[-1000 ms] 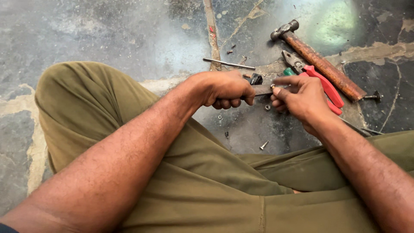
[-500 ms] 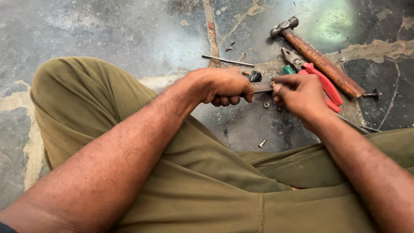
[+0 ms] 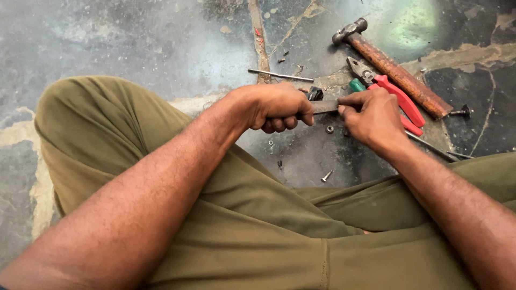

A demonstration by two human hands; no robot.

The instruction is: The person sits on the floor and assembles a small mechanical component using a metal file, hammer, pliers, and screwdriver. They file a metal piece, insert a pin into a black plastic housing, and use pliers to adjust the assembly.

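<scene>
Hardly anything moved vs the earlier frame: both hands stayed put, so work sat at the same step. Left hand point(image 3: 277, 107) was clamped shut on a flat metal strip point(image 3: 324, 107); right hand point(image 3: 373, 115) pinched its other end, above the floor point(image 3: 134, 37), pliers point(image 3: 395, 96) & hammer point(image 3: 395, 67) just behind.

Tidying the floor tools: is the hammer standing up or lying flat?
Lying flat. The hammer rests lengthwise on the floor, head away from the person, beside the red-handled pliers.
</scene>
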